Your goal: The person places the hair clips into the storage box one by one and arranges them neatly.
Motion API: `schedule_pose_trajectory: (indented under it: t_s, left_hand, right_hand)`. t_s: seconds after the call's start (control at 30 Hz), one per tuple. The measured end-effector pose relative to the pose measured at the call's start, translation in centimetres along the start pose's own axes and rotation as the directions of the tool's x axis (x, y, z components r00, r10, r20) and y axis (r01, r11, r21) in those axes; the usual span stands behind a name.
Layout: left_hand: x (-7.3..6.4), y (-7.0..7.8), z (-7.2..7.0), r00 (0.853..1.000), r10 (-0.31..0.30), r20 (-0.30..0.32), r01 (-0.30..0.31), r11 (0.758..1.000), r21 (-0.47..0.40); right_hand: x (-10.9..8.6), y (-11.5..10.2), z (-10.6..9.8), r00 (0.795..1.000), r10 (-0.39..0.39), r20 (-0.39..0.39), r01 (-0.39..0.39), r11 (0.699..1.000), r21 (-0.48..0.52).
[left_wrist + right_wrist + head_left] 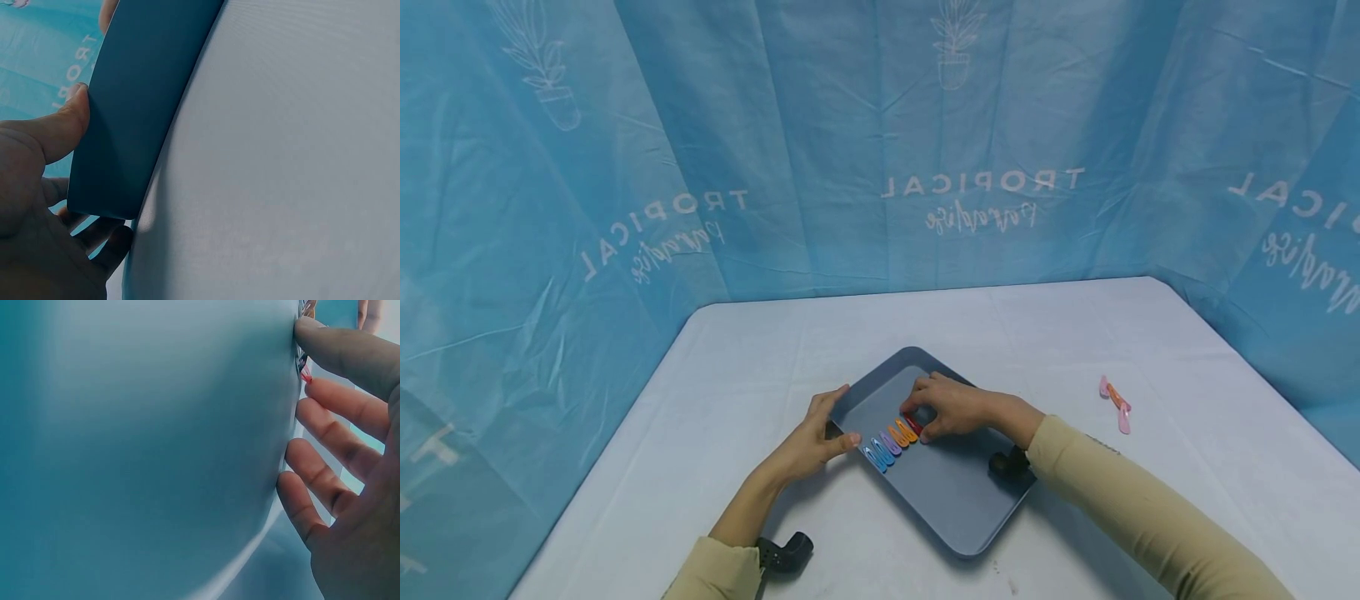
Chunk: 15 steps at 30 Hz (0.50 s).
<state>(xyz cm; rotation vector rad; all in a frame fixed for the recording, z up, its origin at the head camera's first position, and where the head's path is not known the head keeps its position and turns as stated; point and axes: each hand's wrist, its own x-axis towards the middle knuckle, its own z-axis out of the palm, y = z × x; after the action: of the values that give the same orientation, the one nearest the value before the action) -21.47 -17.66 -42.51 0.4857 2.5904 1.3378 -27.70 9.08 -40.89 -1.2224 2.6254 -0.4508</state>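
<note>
A grey rectangular tray (958,500) lies turned at an angle on the table. My left hand (811,442) holds its left corner, thumb over the rim and the other fingers around the outside; the left wrist view shows the tray's side wall (134,119) between them. Inside the tray, my right hand (951,406) pinches a red snap hair clip (913,423) between thumb and index finger, down at the tray floor. Beside it, along the left wall, runs a row of blue clips (875,458), a purple clip (891,442) and orange clips (902,432).
To the right of the tray, pink clips (1123,419) and an orange clip (1114,395) lie close together on the white-covered table (760,350). Blue printed curtains (842,125) hang behind and at both sides. A black wrist camera (786,554) sits below the left hand.
</note>
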Motion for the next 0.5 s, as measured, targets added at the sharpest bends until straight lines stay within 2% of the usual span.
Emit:
schedule_pose_trajectory:
  t_s: [0.5]
  left_hand:
    - [-0.04, -0.01, -0.02, 1.000, 0.006, 0.002, -0.006, 1.000, -0.007]
  right_hand:
    - [-0.08, -0.11, -0.09, 1.000, 0.009, -0.001, -0.009, 1.000, 0.017]
